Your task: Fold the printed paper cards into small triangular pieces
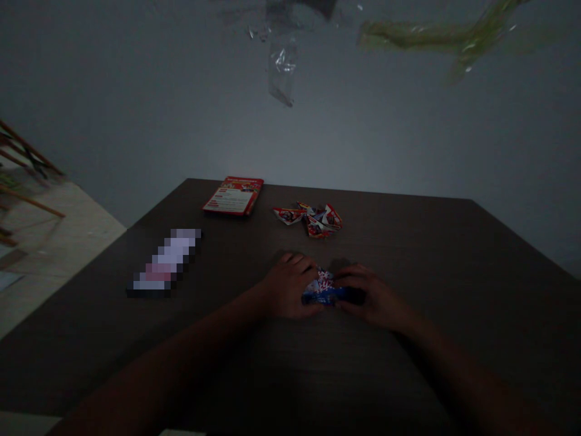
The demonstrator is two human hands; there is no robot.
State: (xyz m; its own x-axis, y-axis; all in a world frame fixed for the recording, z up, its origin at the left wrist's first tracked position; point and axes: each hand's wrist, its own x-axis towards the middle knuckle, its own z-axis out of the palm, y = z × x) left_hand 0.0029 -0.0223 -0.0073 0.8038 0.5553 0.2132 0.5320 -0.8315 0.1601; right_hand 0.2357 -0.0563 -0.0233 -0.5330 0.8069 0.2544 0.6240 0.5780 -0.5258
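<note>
On the dark wooden table (454, 272) my two hands meet over a small blue, white and red printed paper piece (323, 289). My left hand (290, 284) has its fingers curled down on the piece's left side. My right hand (370, 293) pinches its right side with bent fingers. The piece lies flat on the table, and the hands cover part of it. The room is dim.
Several folded red and white paper pieces (313, 218) lie beyond my hands. A red printed pack (233, 195) rests near the far edge. A blurred flat object (164, 261) lies at the left. Clear plastic (282, 66) and a greenish strip (436, 36) show against the wall.
</note>
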